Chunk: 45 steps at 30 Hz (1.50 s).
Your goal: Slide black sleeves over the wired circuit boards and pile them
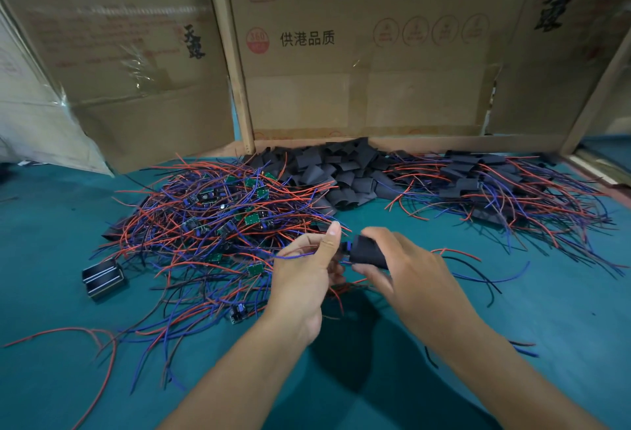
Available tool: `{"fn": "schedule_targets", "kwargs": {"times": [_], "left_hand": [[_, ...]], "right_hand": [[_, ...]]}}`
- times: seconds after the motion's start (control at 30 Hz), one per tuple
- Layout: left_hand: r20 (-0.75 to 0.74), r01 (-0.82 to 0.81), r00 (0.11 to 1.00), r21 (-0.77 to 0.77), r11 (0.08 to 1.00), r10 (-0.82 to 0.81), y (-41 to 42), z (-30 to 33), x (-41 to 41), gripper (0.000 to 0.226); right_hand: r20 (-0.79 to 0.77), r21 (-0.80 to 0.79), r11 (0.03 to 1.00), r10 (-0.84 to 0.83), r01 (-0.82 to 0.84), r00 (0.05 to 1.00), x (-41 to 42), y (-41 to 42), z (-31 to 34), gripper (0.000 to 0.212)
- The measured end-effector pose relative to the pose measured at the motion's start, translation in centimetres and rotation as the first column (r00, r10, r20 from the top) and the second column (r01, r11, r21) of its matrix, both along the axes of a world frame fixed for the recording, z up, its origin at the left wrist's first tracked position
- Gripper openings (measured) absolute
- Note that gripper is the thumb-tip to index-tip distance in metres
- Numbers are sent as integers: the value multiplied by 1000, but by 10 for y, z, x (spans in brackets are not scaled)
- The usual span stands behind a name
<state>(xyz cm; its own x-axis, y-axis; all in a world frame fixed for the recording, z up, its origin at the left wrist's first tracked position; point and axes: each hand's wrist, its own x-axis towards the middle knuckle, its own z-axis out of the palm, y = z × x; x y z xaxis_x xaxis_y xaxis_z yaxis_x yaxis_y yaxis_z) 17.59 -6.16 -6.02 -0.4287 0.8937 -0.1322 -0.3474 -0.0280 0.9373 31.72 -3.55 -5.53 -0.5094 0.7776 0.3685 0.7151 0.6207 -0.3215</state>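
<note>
Black sleeve (pixel 370 252) between curled fingers (pixel 375 236)

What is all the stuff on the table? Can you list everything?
bare circuit boards: one big pile, green boards with red, blue and black wires, left
empty sleeves: one heap, black, back middle
sleeved boards: one pile, black with wires, right
small box: one, black, left edge
table: one, teal
cardboard boxes: several, brown, behind
held sleeve: one, black, centre
left hand: pinches wires
right hand: grips held sleeve
</note>
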Motion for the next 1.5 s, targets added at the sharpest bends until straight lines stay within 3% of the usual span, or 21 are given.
{"fn": "schedule_targets", "kwargs": {"times": [0.2, 0.37, 0.5, 0.77, 1.07, 1.2, 1.37, 1.5], "left_hand": [[70, 26, 997, 26, 999, -28, 1, -2, 1, 28], [28, 34, 999, 45, 998, -35, 0, -5, 6, 30], [12, 143, 990, 12, 990, -143, 1, -3, 1, 20], [130, 326, 940, -82, 942, -314, 2, 1, -9, 24], [300, 377, 902, -195, 905, -311, 5, -2, -8, 17], [299, 364, 906, -191, 912, -299, 6, -4, -8, 18], [331, 419, 873, -138, 897, -357, 4, -1, -8, 11], [310, 400, 882, -89, 912, -356, 5, -1, -12, 15]], "right_hand": [[-122, -9, 996, 82, -84, 989, 3, 0, 4, 36], [-106, 18, 994, 108, -107, 988, 3, 0, 1, 35], [-148, 21, 997, 83, -81, 985, 6, 5, 0, 33], [-139, 70, 990, 132, -123, 981, 13, 9, 3, 34], [-56, 39, 986, 166, -164, 985, 13, 9, 1, 36], [-20, 30, 993, 116, -115, 993, 11, 10, -3, 37], [60, 298, 951, 72, -87, 996, 13, 21, -1, 13], [82, 237, 969, -87, 65, 993, 26, 60, 8, 21]]}}
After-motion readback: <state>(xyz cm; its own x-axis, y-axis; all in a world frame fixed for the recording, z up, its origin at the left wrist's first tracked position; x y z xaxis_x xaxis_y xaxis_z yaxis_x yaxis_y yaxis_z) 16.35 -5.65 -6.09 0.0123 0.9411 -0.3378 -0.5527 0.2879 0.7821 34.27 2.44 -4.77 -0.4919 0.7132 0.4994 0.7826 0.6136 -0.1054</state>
